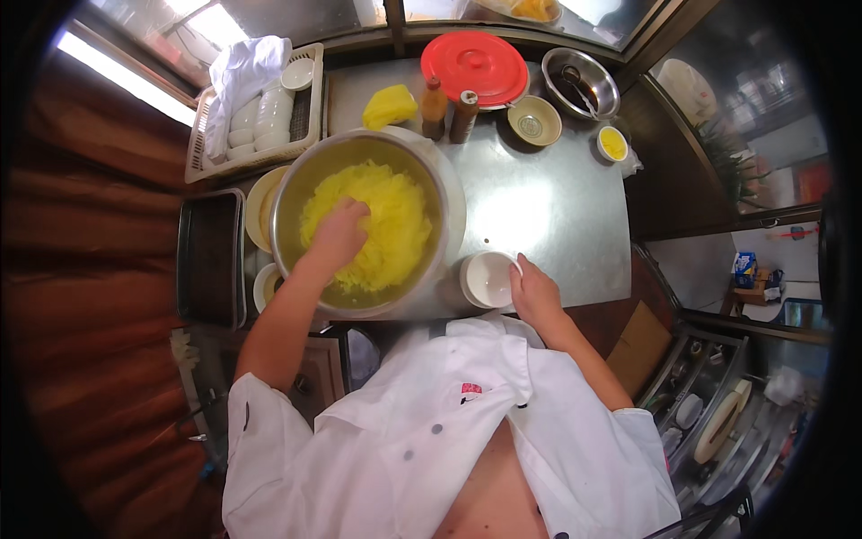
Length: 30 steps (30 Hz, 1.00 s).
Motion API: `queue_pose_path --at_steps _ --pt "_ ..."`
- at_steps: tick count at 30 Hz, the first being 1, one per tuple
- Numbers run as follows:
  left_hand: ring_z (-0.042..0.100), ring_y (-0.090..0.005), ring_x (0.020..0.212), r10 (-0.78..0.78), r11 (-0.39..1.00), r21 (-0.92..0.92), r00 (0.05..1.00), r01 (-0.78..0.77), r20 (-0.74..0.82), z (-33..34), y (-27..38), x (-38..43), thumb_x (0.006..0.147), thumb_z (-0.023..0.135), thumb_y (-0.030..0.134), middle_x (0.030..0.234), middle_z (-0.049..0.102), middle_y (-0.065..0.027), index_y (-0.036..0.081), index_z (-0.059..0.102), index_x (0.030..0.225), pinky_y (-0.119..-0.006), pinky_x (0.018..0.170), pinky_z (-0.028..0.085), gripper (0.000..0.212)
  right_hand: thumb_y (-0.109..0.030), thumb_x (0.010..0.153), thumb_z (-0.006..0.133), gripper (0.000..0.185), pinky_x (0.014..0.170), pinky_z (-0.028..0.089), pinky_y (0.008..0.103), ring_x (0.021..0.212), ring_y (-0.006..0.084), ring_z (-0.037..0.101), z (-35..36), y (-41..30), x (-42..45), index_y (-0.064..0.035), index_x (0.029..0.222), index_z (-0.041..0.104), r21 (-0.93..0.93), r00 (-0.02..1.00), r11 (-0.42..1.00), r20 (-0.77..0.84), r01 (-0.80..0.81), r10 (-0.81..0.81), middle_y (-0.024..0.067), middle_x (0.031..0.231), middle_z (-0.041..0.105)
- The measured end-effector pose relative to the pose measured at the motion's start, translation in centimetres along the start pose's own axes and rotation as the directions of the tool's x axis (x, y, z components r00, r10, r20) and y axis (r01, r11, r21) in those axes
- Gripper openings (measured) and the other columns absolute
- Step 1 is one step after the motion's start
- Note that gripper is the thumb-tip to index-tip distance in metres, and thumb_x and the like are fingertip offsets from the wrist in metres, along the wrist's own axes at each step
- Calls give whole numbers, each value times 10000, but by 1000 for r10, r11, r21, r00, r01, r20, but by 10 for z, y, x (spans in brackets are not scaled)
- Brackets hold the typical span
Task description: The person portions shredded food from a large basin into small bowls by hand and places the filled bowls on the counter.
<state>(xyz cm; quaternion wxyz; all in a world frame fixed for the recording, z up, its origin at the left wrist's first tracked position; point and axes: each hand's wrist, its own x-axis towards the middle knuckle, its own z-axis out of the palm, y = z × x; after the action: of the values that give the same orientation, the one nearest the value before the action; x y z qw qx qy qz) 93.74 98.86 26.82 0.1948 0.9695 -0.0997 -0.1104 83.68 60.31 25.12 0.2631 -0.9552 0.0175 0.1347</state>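
My left hand (342, 232) reaches into a large stainless steel bowl (433, 202), its fingers curled down against a heap of yellow shreds (397, 209). The undersides of those fingers are hidden, so I cannot tell whether they grip any shreds. At the table's near edge, my right hand (537, 290) holds the rim of a small white bowl (490, 279), thumb on the lip. That bowl looks to be nested in another one, tilted slightly, and its visible inside is bare white.
Behind stand a plastic basket (313, 114) of white bowls, a yellow cloth (390, 106), two bottles (432, 111), a red lid (465, 64), a beige bowl (534, 121) and a steel bowl of dark liquid (549, 64). A dark tray (211, 256) lies left; a cup of yellow food (613, 144) stands right.
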Motion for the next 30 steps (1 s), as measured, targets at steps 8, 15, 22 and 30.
queue_pose_path --at_steps 8,15,22,30 --pt "638 -221 908 -85 944 -331 960 -9 -267 -66 15 -16 774 703 40 1010 661 -119 37 664 1031 -335 828 510 260 -339 1080 452 474 665 582 342 836 201 711 -35 9 9 63 1273 614 724 985 668 123 -172 121 175 960 714" --pt "647 -267 1143 -239 913 -307 963 266 125 -47 7 -17 788 800 168 1287 633 -162 87 638 1307 -359 988 517 549 -298 1069 495 426 668 603 302 796 191 703 -28 -15 23 64 1266 601 902 960 330 269 -280 80 141 1076 700" --pt "425 -407 1409 46 915 393 990 -95 132 3 23 -6 749 845 305 1582 371 -171 171 561 1430 -491 1104 446 750 -272 1066 494 394 678 603 300 807 192 708 -20 -28 23 56 1251 607 886 944 330 320 -327 78 140 1062 705" --pt "614 -383 1118 80 978 164 957 -130 278 -16 -9 18 740 761 131 1241 610 -175 76 674 1172 -465 949 517 443 -273 1057 508 410 711 600 298 826 197 714 -20 -45 22 73 1262 588 855 924 359 378 -375 63 154 1070 700"
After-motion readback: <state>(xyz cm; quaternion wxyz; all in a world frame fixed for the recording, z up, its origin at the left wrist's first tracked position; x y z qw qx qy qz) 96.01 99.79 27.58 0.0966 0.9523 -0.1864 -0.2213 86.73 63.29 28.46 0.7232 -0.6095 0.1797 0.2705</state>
